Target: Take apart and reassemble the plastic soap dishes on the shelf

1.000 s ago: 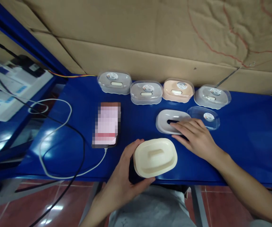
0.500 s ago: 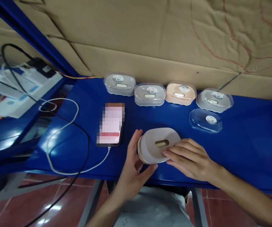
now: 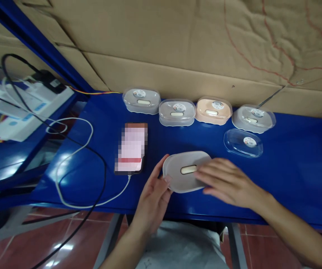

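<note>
A grey oval plastic box with a cream oblong piece in a slot on its top is held near the table's front edge. My left hand grips its left end, thumb on the upper face and fingers around the far side. Over the right end is my right hand, slightly blurred, with fingers stretched out towards the cream piece; contact is hard to tell. Behind the box, a clear oval lid with a round white sticker lies on the blue table.
Along the cardboard wall stand a grey lidded box, another grey box, a peach box and a grey box at right. A phone with a white cable lies left. Power strips sit further left.
The upper grey part now sits flush on the base, and the cream piece rises in its slot. My left thumb has moved onto the top; my right fingers have lifted and flattened.
</note>
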A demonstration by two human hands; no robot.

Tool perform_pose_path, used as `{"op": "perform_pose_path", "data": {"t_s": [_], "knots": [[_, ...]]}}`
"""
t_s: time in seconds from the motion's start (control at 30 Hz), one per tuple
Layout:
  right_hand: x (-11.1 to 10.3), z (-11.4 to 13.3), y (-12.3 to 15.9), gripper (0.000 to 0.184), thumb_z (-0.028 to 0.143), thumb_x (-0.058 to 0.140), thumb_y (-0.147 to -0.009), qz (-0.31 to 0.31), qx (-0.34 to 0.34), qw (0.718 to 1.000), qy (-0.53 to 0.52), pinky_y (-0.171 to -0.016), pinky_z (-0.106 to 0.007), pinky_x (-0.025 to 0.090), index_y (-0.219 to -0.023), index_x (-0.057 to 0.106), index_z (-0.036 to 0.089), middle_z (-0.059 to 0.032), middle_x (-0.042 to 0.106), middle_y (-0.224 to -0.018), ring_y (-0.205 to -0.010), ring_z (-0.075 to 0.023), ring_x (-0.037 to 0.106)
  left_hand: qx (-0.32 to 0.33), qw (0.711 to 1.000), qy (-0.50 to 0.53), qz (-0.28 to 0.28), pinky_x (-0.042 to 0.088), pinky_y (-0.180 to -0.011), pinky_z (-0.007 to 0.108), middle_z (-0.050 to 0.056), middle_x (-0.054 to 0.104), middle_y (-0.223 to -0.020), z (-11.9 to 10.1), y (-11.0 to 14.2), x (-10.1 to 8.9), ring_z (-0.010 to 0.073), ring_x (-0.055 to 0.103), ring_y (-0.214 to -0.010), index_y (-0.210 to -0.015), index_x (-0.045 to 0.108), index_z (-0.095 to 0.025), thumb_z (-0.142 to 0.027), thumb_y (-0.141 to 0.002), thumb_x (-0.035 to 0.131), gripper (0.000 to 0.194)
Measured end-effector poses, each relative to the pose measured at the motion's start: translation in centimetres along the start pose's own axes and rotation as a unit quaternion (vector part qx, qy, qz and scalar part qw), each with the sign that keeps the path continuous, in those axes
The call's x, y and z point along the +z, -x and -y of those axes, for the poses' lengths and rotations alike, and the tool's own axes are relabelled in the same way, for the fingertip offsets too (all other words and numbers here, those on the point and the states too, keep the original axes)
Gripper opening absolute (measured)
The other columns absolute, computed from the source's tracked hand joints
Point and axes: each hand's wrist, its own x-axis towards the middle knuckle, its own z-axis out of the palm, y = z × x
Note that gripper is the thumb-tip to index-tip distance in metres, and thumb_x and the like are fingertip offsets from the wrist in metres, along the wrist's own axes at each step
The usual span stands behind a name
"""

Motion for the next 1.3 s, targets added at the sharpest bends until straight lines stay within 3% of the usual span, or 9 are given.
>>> {"op": "perform_pose_path", "data": {"t_s": [0.07,0.2,0.33,0.43,0.63,0.87,1.0,1.13,1.3], "knots": [[-2.2,-2.3,1.2,0.044,0.029,0.065,-0.105,-0.012,0.096,0.995,0.032,-0.113,-0.046,0.053,-0.148,0.06,0.023,-0.0106,0.073,-0.14,-0.13,-0.0266,0.068,0.0,1.0,0.02,-0.009,0.06,-0.098,0.026,0.007,0.076,-0.137,-0.1,-0.1,-0.1,0.0214,0.075,-0.118,-0.145,0.067,-0.026,-0.032,-0.091,0.084,0.056],[-5.1,-7.7,4.8,0.063,0.051,0.07,-0.099,0.018,0.307,0.945,0.115,-0.119,-0.068,0.045,-0.155,0.054,0.03,-0.0145,0.056,-0.159,-0.145,-0.0419,0.056,-0.006,0.999,0.037,-0.002,0.062,-0.094,0.025,0.006,0.079,-0.132,-0.4,-0.4,-0.4,0.0214,0.075,-0.117,-0.137,0.074,-0.026,-0.031,-0.094,0.081,0.044],[-5.1,-10.3,7.1,0.075,0.061,0.069,-0.096,0.086,0.367,0.923,0.077,-0.12,-0.071,0.043,-0.161,0.046,0.032,-0.015,0.053,-0.163,-0.147,-0.0432,0.054,-0.039,0.997,0.065,0.008,0.062,-0.097,0.026,0.006,0.082,-0.123,-0.4,-0.5,-0.6,0.0218,0.076,-0.117,-0.122,0.081,-0.022,-0.037,-0.092,0.083,0.034],[-4.5,-9.9,6.8,0.08,0.061,0.072,-0.094,0.09,0.345,0.934,0.021,-0.124,-0.062,0.044,-0.162,0.043,0.033,-0.0115,0.053,-0.164,-0.149,-0.0381,0.053,-0.065,0.995,0.074,0.013,0.062,-0.099,0.028,0.006,0.082,-0.124,0.0,-0.5,-0.4,0.0224,0.075,-0.118,-0.12,0.082,-0.023,-0.041,-0.091,0.083,0.034],[-2.6,-7.6,4.9,0.085,0.064,0.074,-0.091,0.109,0.296,0.949,0.026,-0.122,-0.066,0.044,-0.164,0.041,0.035,-0.0109,0.049,-0.167,-0.153,-0.0396,0.049,-0.057,0.996,0.047,0.044,0.059,-0.105,0.033,0.007,0.079,-0.131,0.5,-0.6,0.1,0.0255,0.072,-0.124,-0.134,0.076,-0.025,-0.041,-0.096,0.078,0.041],[-2.8,-6.6,3.5,0.082,0.055,0.077,-0.093,0.0,0.249,0.967,0.062,-0.118,-0.065,0.05,-0.163,0.043,0.03,-0.0132,0.06,-0.157,-0.144,-0.0399,0.058,-0.061,0.996,0.031,0.051,0.058,-0.109,0.041,0.009,0.073,-0.141,0.4,-0.6,0.1,0.0301,0.067,-0.132,-0.139,0.072,-0.026,-0.042,-0.099,0.074,0.042],[-3.0,-3.9,2.1,0.09,0.06,0.078,-0.09,-0.024,0.196,0.98,0.014,-0.117,-0.062,0.051,-0.165,0.041,0.029,-0.014,0.057,-0.16,-0.144,-0.0411,0.058,-0.064,0.995,0.041,0.061,0.058,-0.109,0.046,0.008,0.071,-0.145,0.7,-0.6,0.1,0.031,0.066,-0.134,-0.14,0.071,-0.028,-0.041,-0.1,0.073,0.041],[-1.2,-0.4,0.3,0.098,0.066,0.078,-0.087,0.008,0.1,0.995,0.001,-0.112,-0.058,0.054,-0.166,0.039,0.021,-0.02,0.057,-0.159,-0.141,-0.04,0.06,-0.063,0.994,0.049,0.081,0.057,-0.11,0.045,0.007,0.075,-0.138,0.9,-0.6,0.3,0.0282,0.069,-0.129,-0.137,0.072,-0.029,-0.039,-0.102,0.072,0.037],[0.9,0.9,-0.6,0.095,0.063,0.078,-0.09,0.003,0.086,0.996,0.032,-0.107,-0.055,0.056,-0.165,0.04,0.019,-0.0223,0.06,-0.156,-0.141,-0.0385,0.06,-0.064,0.991,0.051,0.104,0.052,-0.117,0.048,0.008,0.076,-0.136,0.7,-0.5,0.7,0.0302,0.066,-0.135,-0.135,0.074,-0.028,-0.04,-0.102,0.071,0.035]]}}
